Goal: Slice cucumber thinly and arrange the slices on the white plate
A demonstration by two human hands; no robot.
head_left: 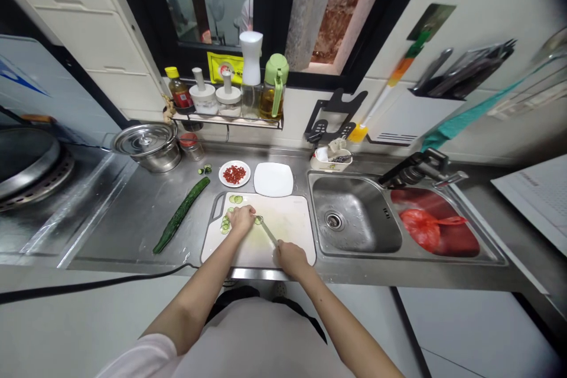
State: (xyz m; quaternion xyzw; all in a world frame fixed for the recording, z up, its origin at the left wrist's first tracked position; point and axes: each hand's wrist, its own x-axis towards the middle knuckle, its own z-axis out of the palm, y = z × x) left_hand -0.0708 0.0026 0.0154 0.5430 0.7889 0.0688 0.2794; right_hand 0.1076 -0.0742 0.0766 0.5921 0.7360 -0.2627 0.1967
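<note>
On the white cutting board (283, 212), my left hand (241, 220) lies palm down with its fingers apart. Its fingertips touch or hover over cucumber slices (225, 225) at the board's left; what is under the palm is hidden. My right hand (291, 258) is closed around the handle of a knife (269, 233). The blade points up and left, its tip beside a single cucumber slice (258, 220). More slices lie near the board's top left. A long whole cucumber (181, 215) rests on the steel counter, left of the board.
Behind the board stand a small plate of chopped red pieces (234, 174) and a white square plate (273, 179). Cucumber ends (204, 169) lie nearby. A lidded steel pot (153, 147) is back left. To the right, a double sink (354, 212) holds a red plastic bag (420, 229).
</note>
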